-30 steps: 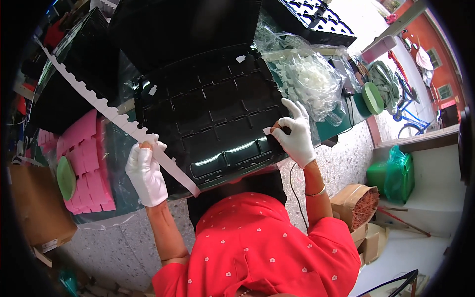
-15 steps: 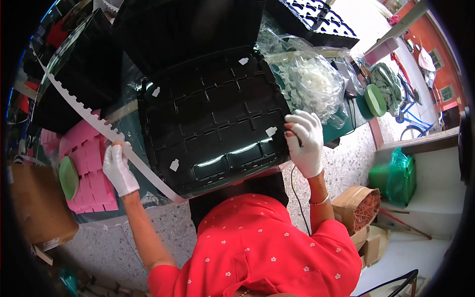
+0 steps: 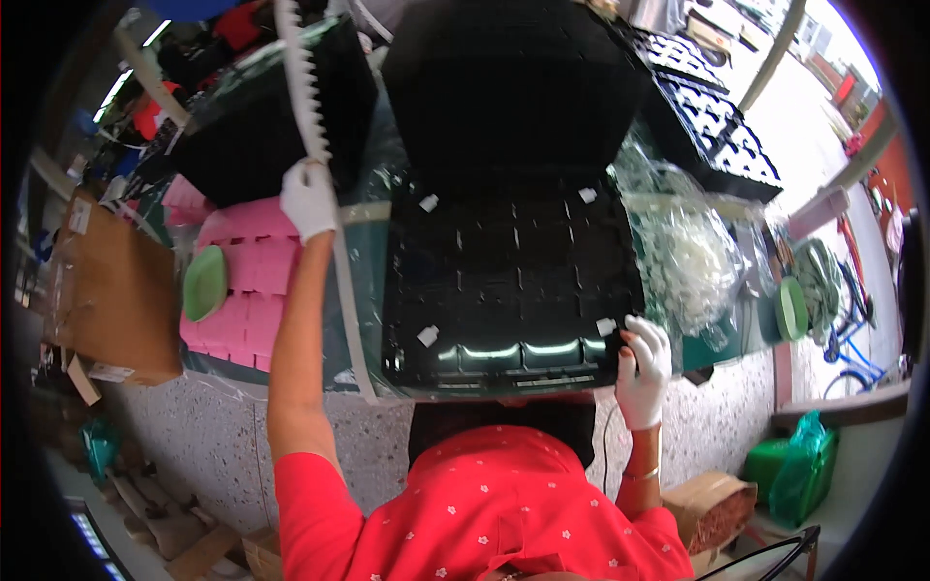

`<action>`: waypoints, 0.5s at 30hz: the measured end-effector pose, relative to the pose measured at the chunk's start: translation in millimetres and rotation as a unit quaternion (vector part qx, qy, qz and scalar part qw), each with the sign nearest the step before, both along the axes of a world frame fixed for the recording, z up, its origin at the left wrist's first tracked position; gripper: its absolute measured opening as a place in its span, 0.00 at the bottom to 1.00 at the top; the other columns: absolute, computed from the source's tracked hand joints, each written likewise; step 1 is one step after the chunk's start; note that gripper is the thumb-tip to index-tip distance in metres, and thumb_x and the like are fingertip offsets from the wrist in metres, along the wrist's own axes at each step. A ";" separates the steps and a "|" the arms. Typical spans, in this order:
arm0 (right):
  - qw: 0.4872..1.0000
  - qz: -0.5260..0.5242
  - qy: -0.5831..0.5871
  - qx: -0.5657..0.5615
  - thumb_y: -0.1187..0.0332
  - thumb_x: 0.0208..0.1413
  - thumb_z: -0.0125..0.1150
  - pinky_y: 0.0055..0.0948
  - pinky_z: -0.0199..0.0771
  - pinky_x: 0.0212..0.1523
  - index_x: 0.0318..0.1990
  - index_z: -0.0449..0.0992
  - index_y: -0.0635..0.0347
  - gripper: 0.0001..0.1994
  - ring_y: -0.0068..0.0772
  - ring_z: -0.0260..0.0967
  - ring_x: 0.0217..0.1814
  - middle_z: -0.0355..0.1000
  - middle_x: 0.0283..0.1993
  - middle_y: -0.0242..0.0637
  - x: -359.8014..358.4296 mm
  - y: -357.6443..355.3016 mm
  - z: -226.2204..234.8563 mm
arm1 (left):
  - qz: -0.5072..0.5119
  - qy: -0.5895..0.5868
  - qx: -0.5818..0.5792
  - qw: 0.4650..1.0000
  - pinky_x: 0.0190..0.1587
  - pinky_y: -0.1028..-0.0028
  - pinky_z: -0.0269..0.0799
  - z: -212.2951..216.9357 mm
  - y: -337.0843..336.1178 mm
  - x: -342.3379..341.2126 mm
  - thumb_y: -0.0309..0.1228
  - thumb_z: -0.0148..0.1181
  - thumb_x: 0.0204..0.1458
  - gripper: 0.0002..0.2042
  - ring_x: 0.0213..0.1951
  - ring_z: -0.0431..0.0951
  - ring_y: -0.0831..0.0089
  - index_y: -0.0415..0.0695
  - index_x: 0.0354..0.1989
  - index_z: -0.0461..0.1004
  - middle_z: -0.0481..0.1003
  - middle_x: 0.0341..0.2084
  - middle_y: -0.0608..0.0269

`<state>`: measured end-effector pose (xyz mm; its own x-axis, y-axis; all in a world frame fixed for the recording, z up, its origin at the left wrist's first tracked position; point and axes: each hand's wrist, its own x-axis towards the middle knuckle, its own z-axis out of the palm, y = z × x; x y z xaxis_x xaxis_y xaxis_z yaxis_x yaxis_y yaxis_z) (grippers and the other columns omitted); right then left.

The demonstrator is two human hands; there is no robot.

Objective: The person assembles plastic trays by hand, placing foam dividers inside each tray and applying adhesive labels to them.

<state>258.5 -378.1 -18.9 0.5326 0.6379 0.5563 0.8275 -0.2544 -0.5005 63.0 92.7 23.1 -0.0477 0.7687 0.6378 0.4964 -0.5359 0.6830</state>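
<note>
My left hand [image 3: 309, 200], in a white glove with bare fingertips, is closed around a long white strip [image 3: 303, 92] with a notched edge. The strip stands nearly lengthwise, and its plain lower part [image 3: 351, 310] hangs down to the table's front edge. Beside it lies a wide black moulded tray [image 3: 513, 281], with a small white tab [image 3: 428, 336] near each corner. My right hand [image 3: 644, 373], gloved the same way, has its fingers bent over the tray's right front edge, close to another white tab [image 3: 606, 327].
Pink notched sheets [image 3: 254, 242] with a green oval dish [image 3: 204, 284] lie at left, near a cardboard box [image 3: 121, 290]. Black tray stacks [image 3: 271, 116] rise behind. On the right are a clear bag of white pieces [image 3: 693, 261] and another green dish [image 3: 791, 310].
My left hand has moved forward with the strip, which now stands more upright. My right hand stays at the tray's edge. The whole view has shifted and turned.
</note>
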 end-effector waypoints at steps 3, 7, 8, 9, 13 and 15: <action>0.999 -0.004 0.023 0.029 0.79 0.50 0.55 0.47 0.65 0.61 0.37 0.76 0.68 0.08 0.53 0.68 0.57 0.74 0.52 0.46 -1.2 -7.5 -8.8 | -0.033 0.019 -0.013 0.999 0.49 0.61 0.74 -61.0 -7.5 18.7 0.31 0.59 0.50 0.11 0.44 0.80 0.52 0.40 0.39 0.80 0.79 0.39 0.48; 0.997 -0.035 0.059 0.030 0.77 0.50 0.54 0.45 0.64 0.61 0.36 0.76 0.69 0.07 0.52 0.67 0.58 0.74 0.51 0.47 -0.3 -18.8 -10.3 | -0.059 0.075 -0.127 0.987 0.52 0.60 0.73 -63.4 -48.7 26.3 0.33 0.60 0.51 0.22 0.48 0.78 0.53 0.40 0.56 0.72 0.75 0.49 0.48; 0.997 -0.037 0.052 0.034 0.77 0.50 0.54 0.45 0.64 0.61 0.36 0.75 0.69 0.07 0.52 0.67 0.58 0.73 0.52 0.47 2.6 -18.3 -9.1 | -0.063 0.083 -0.125 0.987 0.52 0.60 0.73 -58.1 -56.0 22.2 0.33 0.61 0.51 0.24 0.49 0.78 0.53 0.40 0.57 0.71 0.74 0.52 0.48; 0.997 -0.038 0.054 0.045 0.78 0.51 0.54 0.44 0.65 0.60 0.36 0.75 0.69 0.06 0.52 0.67 0.58 0.73 0.52 0.47 5.6 -14.3 -9.7 | -0.061 0.081 -0.123 0.987 0.53 0.60 0.73 -56.3 -58.7 18.5 0.32 0.61 0.50 0.24 0.50 0.77 0.52 0.40 0.58 0.70 0.73 0.53 0.48; 0.996 -0.043 0.063 0.047 0.79 0.52 0.53 0.43 0.66 0.60 0.36 0.76 0.69 0.06 0.52 0.68 0.57 0.74 0.53 0.47 10.8 -7.2 -1.3 | -0.057 0.095 -0.055 0.992 0.56 0.59 0.70 -56.7 -77.6 3.5 0.31 0.61 0.49 0.25 0.54 0.74 0.50 0.38 0.58 0.69 0.72 0.53 0.46; 0.996 -0.038 0.058 0.051 0.81 0.51 0.53 0.42 0.67 0.59 0.37 0.76 0.70 0.07 0.50 0.69 0.57 0.74 0.53 0.47 11.1 -5.2 -3.5 | -0.041 0.112 0.004 0.993 0.59 0.59 0.68 -57.8 -89.9 -9.2 0.30 0.60 0.50 0.24 0.55 0.72 0.48 0.36 0.57 0.69 0.72 0.53 0.45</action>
<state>269.6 -383.2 -22.4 0.6419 0.5367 0.5477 0.7429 -0.2580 -0.6177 53.8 2.8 -34.7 0.1582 0.7592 0.6314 0.5903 -0.5853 0.5559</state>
